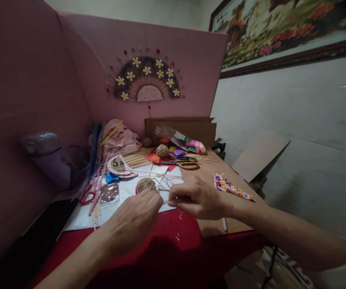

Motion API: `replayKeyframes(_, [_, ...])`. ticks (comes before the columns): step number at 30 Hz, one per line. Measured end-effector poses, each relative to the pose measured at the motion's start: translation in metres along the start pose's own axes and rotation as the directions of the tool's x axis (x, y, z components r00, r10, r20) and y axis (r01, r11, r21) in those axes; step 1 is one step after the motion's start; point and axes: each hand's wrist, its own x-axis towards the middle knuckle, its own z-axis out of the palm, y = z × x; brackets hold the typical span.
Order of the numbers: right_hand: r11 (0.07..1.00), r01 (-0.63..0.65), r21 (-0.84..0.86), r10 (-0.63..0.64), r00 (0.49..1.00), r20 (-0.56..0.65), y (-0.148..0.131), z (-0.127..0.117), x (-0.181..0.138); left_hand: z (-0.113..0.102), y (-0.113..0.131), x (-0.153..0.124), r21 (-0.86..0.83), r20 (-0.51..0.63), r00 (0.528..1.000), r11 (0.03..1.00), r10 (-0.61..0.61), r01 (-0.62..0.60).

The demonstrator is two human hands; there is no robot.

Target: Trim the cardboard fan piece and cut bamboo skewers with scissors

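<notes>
Close together over the front of the white paper (79, 216), both my hands are closed in a pinch. My left hand (138, 216), slightly blurred, is beside a ball of beige twine (145, 184). My right hand (198, 198) faces it from the right, fingertips pinched. A short length of twine (165, 202) seems to run between the fingertips, though the fingers partly hide it. Just behind them lie thin crossed sticks (162, 176), apparently bound with twine where they meet.
Scissors (187, 163), a second twine ball (162, 150) and bamboo sticks (136, 158) lie farther back. Red-handled scissors (87, 196) and a brown packet (109, 193) are at left. A patterned cloth piece (231, 188) lies on cardboard (205, 224) at right. Pink panels stand behind and left.
</notes>
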Motion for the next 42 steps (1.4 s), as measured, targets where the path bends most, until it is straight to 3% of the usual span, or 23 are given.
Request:
replayKeyframes(4, [0.994,0.094,0.047,-0.097,0.993,0.062,-0.021,0.002,-0.017,-0.006,0.021,-0.015,-0.029,-0.069,0.996,0.998,0.062,-0.064])
replayKeyframes(6, [0.989,0.132,0.059,-0.138,0.986,0.097,-0.024,0.0,-0.027,-0.01,0.019,-0.028,-0.057,-0.156,0.985,0.995,0.078,-0.088])
replayKeyframes(8, [0.993,0.099,0.061,-0.102,0.994,0.043,-0.018,-0.003,-0.036,-0.014,0.007,-0.044,-0.055,-0.266,0.962,0.997,-0.067,0.055])
replayKeyframes(10, [0.996,-0.031,0.078,0.039,0.993,-0.11,-0.007,-0.006,-0.039,-0.017,-0.008,-0.057,-0.082,-0.305,0.927,0.976,-0.218,0.203])
replayKeyframes(12, [0.984,-0.113,0.138,0.138,0.973,-0.185,0.004,-0.008,-0.037,-0.016,-0.014,-0.062,-0.149,-0.245,0.917,0.947,-0.316,0.286])
replayKeyframes(14, [0.969,-0.134,0.209,0.164,0.978,-0.131,0.008,-0.009,-0.03,-0.011,-0.007,-0.058,-0.219,-0.16,0.923,0.925,-0.349,0.311])
replayKeyframes(15, [0.96,-0.142,0.243,0.169,0.981,-0.092,0.008,-0.009,-0.026,-0.007,0.0,-0.054,-0.258,-0.103,0.94,0.922,-0.325,0.29])
replayKeyframes(19, [0.914,-0.216,0.345,0.244,0.969,-0.04,0.003,-0.006,-0.018,0.008,0.026,-0.038,-0.314,-0.071,0.971,0.929,-0.228,0.195])
replayKeyframes(23, [0.887,-0.258,0.383,0.288,0.957,-0.023,0.0,0.002,-0.02,0.014,0.028,-0.03,-0.339,-0.073,0.978,0.927,-0.197,0.162])
replayKeyframes(27, [0.902,-0.237,0.361,0.254,0.967,-0.001,-0.003,0.007,-0.018,0.013,0.021,-0.015,-0.403,-0.197,0.912,0.878,-0.359,0.259])
replayKeyframes(30, [0.918,-0.193,0.348,0.207,0.978,-0.003,-0.008,0.008,-0.015,0.011,0.018,-0.003,-0.377,-0.253,0.921,0.907,-0.295,0.187])
replayKeyframes(34, [0.944,-0.155,0.292,0.163,0.987,-0.005,-0.012,0.009,-0.015,0.009,0.017,-0.001,-0.387,-0.161,0.963,0.911,-0.216,0.139])
replayKeyframes(42, [0.984,-0.067,0.166,0.071,0.997,-0.019,-0.017,0.019,-0.026,0.006,0.026,-0.014,-0.389,0.02,0.978,0.9,-0.206,0.198])
